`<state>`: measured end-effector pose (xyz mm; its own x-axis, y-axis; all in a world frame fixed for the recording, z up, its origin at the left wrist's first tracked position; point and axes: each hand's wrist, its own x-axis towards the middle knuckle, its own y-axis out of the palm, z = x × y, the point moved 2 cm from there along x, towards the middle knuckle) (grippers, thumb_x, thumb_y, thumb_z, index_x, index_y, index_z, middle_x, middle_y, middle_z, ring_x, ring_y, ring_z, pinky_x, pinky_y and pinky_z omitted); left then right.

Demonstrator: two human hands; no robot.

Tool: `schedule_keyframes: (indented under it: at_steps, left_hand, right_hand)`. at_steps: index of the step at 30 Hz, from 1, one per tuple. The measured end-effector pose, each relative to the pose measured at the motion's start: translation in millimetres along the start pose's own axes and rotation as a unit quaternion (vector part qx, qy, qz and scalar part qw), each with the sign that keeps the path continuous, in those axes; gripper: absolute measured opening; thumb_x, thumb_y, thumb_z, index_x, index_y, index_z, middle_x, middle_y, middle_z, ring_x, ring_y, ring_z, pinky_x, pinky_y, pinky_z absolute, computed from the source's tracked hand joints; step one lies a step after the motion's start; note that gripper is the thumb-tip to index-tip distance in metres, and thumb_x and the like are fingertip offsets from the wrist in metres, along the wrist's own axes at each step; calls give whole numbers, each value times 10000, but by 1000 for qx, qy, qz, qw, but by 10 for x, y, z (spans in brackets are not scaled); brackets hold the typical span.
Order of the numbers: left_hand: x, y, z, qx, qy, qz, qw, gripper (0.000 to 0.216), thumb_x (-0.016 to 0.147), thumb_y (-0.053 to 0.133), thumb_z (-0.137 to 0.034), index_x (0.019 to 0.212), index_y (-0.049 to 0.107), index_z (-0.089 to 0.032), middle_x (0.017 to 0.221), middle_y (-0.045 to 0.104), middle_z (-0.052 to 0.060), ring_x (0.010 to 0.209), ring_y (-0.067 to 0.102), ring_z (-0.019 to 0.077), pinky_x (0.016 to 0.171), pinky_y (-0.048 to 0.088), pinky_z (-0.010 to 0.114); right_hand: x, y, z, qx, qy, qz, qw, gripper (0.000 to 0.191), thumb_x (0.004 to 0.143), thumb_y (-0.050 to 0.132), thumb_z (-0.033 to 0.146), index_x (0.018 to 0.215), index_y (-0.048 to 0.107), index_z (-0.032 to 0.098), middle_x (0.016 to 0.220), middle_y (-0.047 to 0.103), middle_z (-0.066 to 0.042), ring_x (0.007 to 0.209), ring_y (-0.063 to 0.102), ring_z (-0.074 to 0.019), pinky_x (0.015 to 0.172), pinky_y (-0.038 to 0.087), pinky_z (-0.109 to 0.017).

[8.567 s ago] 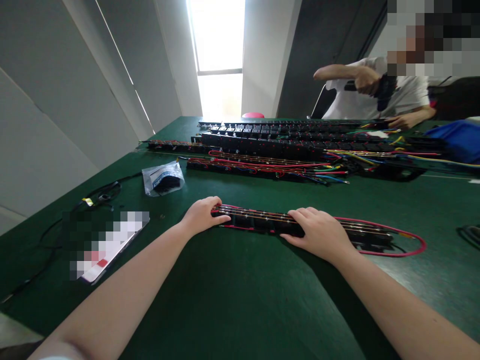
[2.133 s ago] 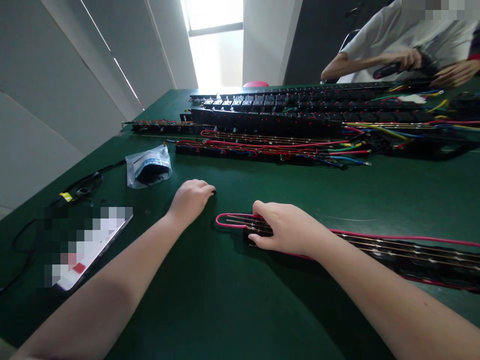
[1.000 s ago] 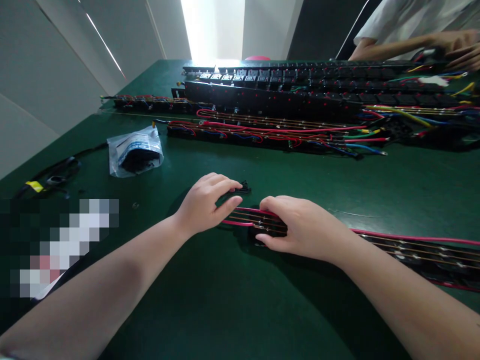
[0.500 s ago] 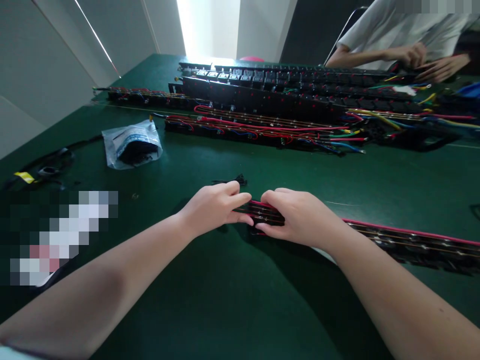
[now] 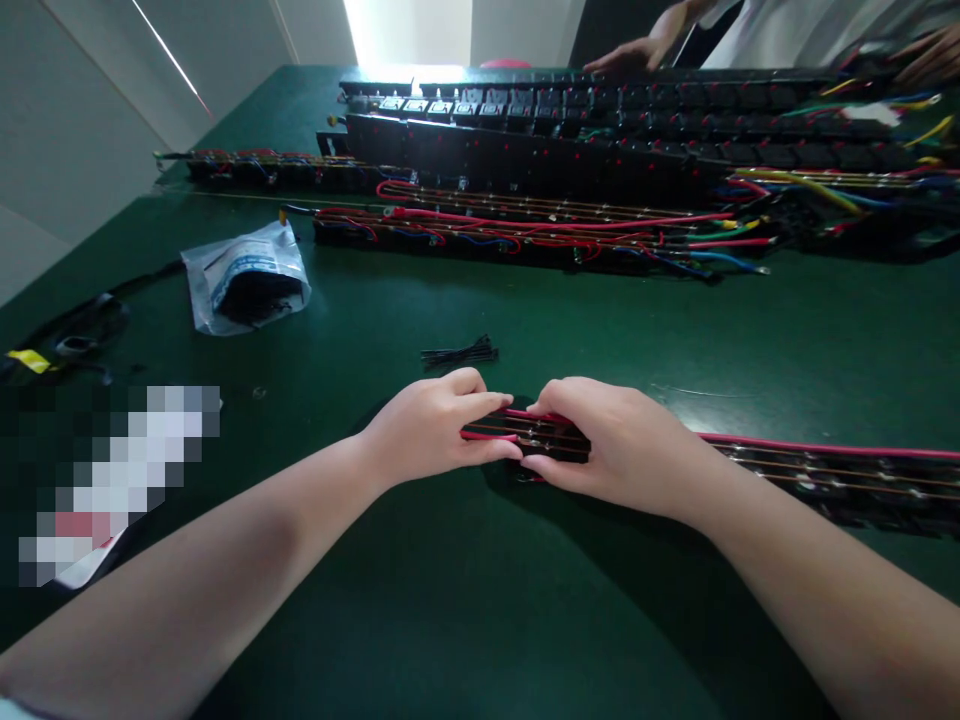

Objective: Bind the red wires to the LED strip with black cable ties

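Observation:
A long black socket strip [image 5: 825,480] with bare copper rails and a red wire [image 5: 810,447] along it lies on the green table [image 5: 480,620], running off to the right. My left hand [image 5: 431,430] is closed on the red wire loop at the strip's left end. My right hand [image 5: 619,440] grips the same end from the right, fingers curled over the rails. Both hands nearly touch. A small bundle of black cable ties [image 5: 459,353] lies just beyond my left hand.
Several more wired black strips [image 5: 540,225] lie in rows across the far side. A plastic bag of black parts [image 5: 244,280] sits at left, with black cables [image 5: 67,335] near the left edge. A co-worker's hands [image 5: 630,55] rest on the farthest strip.
My left hand dropped the cable ties on the table and came onto the strip's left end beside my right hand. The view has tilted further down.

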<state>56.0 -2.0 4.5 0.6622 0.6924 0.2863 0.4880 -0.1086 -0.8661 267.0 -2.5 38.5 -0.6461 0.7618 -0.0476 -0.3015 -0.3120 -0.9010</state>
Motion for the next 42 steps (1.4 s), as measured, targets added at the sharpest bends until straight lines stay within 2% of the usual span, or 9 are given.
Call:
schedule_keyframes:
  at_steps: [9, 15, 19, 26, 30, 33, 36, 39, 42]
  left_hand:
    - [55, -80, 5, -157, -79, 27, 984, 305, 836, 763, -426, 985, 679, -173, 927, 691, 28, 774, 648, 142, 667, 537, 254]
    - [66, -65, 16, -210, -118, 36, 970, 271, 790, 819, -368, 924, 682, -176, 921, 695, 19, 770, 653, 140, 644, 549, 247]
    - [63, -60, 9, -212, -123, 34, 969, 257, 792, 817, -350, 931, 686, -178, 926, 705, 23, 772, 664, 144, 650, 553, 256]
    - [49, -39, 22, -189, -92, 28, 977, 284, 835, 765, -421, 945, 679, -174, 910, 700, 27, 737, 637, 137, 627, 519, 251]
    - [47, -65, 59, -204, -38, 3, 978, 304, 993, 543, -431, 974, 690, -165, 891, 707, 39, 771, 650, 142, 684, 520, 269]
    - [57, -125, 132, -130, -38, -93, 986, 290, 1039, 446, -307, 975, 693, -169, 922, 723, 45, 872, 666, 154, 790, 531, 300]
    - [60, -152, 235, 6, -118, -183, 976, 130, 971, 569, -245, 1019, 669, -178, 999, 700, 54, 961, 637, 189, 856, 527, 355]
    - [62, -99, 317, 50, -202, -155, 966, 193, 897, 666, -237, 1085, 646, -199, 1106, 659, 67, 1061, 602, 233, 890, 531, 404]
    - [57, -54, 333, 55, -238, -119, 962, 191, 886, 678, -267, 1067, 648, -215, 1064, 664, 54, 1043, 594, 251, 890, 524, 448]
  right_hand:
    - [23, 3, -47, 30, -4, 13, 999, 238, 809, 703, 418, 845, 553, 238, 758, 629, -8, 618, 560, -166, 526, 358, -269]
    - [27, -4, 26, -25, -2, 11, 1000, 222, 804, 682, 395, 821, 528, 236, 737, 604, -19, 589, 530, -161, 492, 331, -270]
    - [31, 7, 77, -72, -25, -22, 997, 244, 796, 695, 389, 807, 510, 231, 764, 602, -33, 625, 526, -170, 511, 347, -284]
    - [36, 63, 42, 27, -25, 2, 999, 194, 855, 676, 355, 979, 599, 227, 896, 657, -44, 735, 606, -194, 579, 440, -304]
    - [33, 43, 31, 34, -27, 8, 999, 209, 839, 713, 356, 952, 598, 224, 912, 659, -42, 774, 615, -207, 618, 456, -320]
    - [28, 31, 26, 30, -22, 9, 999, 231, 828, 732, 359, 936, 582, 220, 916, 660, -45, 781, 613, -207, 628, 457, -322]
    - [27, 21, 27, 27, -15, 11, 999, 246, 812, 746, 348, 943, 581, 219, 928, 664, -48, 791, 619, -209, 642, 460, -323]
    - [32, 18, 33, 21, -11, 12, 1000, 255, 800, 753, 357, 932, 583, 222, 911, 662, -46, 785, 619, -212, 636, 454, -321]
    - [36, 24, 34, 24, -12, 13, 1000, 252, 805, 746, 367, 939, 588, 224, 911, 663, -45, 775, 615, -204, 631, 454, -317]
